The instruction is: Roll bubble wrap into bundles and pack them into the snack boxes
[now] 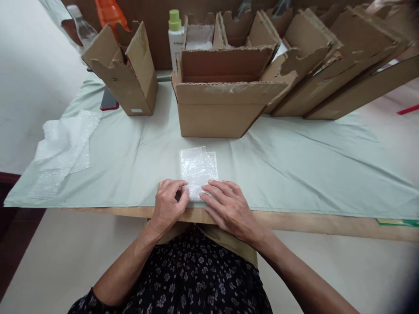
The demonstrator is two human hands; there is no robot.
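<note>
A small folded piece of clear bubble wrap (198, 168) lies flat near the front edge of the cloth-covered table (131, 174). On its left edge, the thumb and index finger of my left hand (170, 203) are closed in a pinch. My right hand (229, 205) rests with fingers spread, its fingertips on the lower right part of the wrap. Farther left, larger loose sheets of bubble wrap (65, 148) lie crumpled on the cloth.
An open cardboard box (216, 117) stands behind the wrap, with more boxes (343, 87) to its right. At the back left are another box (137, 83), a phone (109, 99), a white bottle with a green cap (176, 37) and an orange bottle (111, 17).
</note>
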